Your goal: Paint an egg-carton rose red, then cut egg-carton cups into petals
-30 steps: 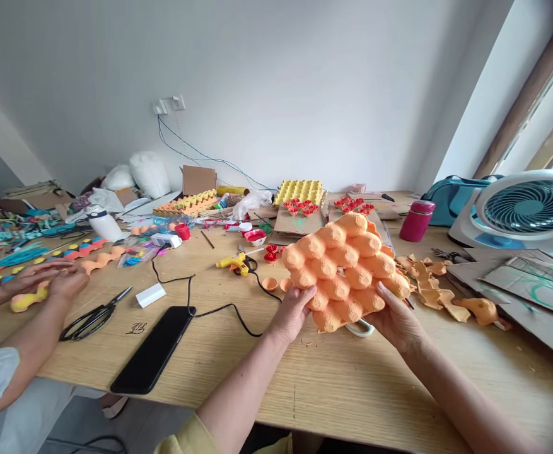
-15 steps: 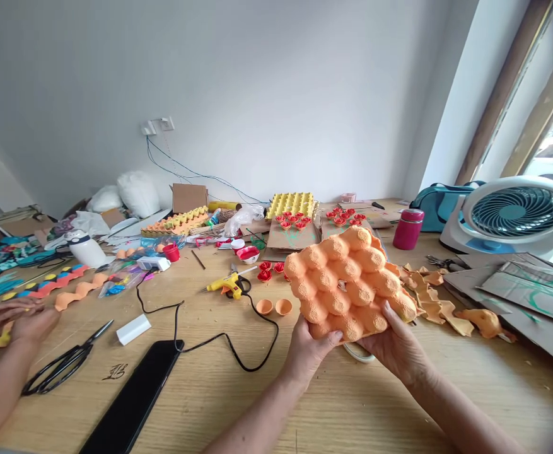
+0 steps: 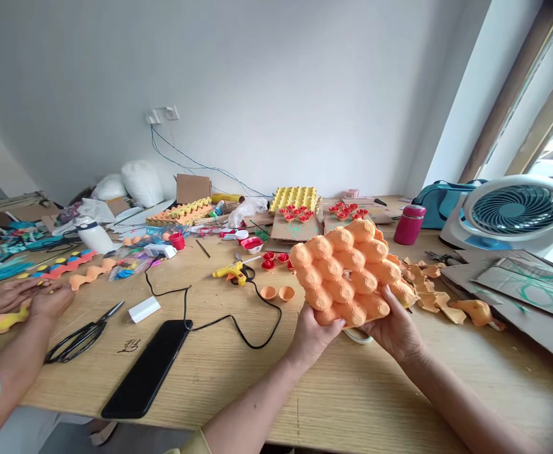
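An orange egg carton (image 3: 345, 274), its bumpy side toward me, is held tilted above the table between both hands. My left hand (image 3: 314, 335) grips its lower left edge, thumb on the front. At the lower right edge, my right hand (image 3: 396, 329) has its thumb on the front too; the fingers behind are hidden. Two cut orange cups (image 3: 286, 294) stand left of the carton, near red paper-like flowers (image 3: 268, 261). Behind my right hand lie torn orange carton scraps (image 3: 430, 296). Part of a pale ring-shaped thing (image 3: 359, 337) shows beneath the carton.
A yellow glue gun (image 3: 231, 273) with a black cord, a black phone (image 3: 148, 369) and scissors (image 3: 84, 334) lie to the left. A co-worker's hands (image 3: 52, 299) work at far left. At right stand a pink flask (image 3: 409, 225), a fan (image 3: 512, 211) and cardboard sheets (image 3: 522, 290).
My view has tilted down and shifted slightly left, so the table's front edge now shows. Both hands keep hold of the egg carton, which stays almost in the same pose.
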`<state>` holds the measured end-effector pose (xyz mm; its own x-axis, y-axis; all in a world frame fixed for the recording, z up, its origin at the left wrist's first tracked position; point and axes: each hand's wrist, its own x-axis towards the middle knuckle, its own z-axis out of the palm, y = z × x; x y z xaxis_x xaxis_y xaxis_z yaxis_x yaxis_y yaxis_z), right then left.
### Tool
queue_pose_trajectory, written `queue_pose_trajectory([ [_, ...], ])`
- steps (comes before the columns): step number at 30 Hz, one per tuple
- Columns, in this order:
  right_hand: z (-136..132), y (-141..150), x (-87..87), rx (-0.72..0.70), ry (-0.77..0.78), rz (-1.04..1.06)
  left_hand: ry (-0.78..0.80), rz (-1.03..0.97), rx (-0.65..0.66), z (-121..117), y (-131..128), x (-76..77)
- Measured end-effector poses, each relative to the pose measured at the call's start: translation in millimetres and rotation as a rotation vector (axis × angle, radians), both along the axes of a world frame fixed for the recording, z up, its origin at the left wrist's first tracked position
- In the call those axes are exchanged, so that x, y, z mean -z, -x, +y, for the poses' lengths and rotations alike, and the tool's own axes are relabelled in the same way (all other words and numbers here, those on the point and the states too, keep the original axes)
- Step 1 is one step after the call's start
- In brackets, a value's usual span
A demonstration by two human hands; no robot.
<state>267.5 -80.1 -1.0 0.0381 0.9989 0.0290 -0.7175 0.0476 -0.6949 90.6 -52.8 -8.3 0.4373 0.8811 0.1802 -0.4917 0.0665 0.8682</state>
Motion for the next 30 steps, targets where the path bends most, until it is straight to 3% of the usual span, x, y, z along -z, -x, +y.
queue_pose_trajectory([
  [4,5.3,-23.1,-0.2,0.057,-0.003,-0.042,-0.101,-0.008,0.08,3.9,8.7,-7.1],
  [6,7.0,-38.6,-0.9,0.071,0.003,-0.084,-0.089,-0.01,0.048,10.3,16.5,-10.2],
  [9,6.5,-57.2,-1.6,0.024,0.014,-0.163,-0.022,-0.022,-0.033,20.9,28.9,-14.0],
  [12,4.5,-65.2,-0.1,-0.038,0.045,-0.206,-0.014,0.0,0.014,26.4,37.0,-17.5],
  [16,2.7,-66.9,3.9,-0.078,0.047,-0.242,-0.114,0.119,0.055,26.2,39.7,-21.5],
  [19,1.4,-68.0,3.7,-0.057,0.019,-0.246,-0.09,0.137,0.051,26.2,38.3,-21.5],
  [22,-0.2,-66.7,-0.4,-0.037,-0.033,-0.229,-0.047,0.091,0.027,26.7,35.1,-19.1],
  [30,-1.0,-34.0,0.6,-0.19,-0.124,-0.2,0.074,-0.092,-0.033,24.0,26.6,-12.8],
])
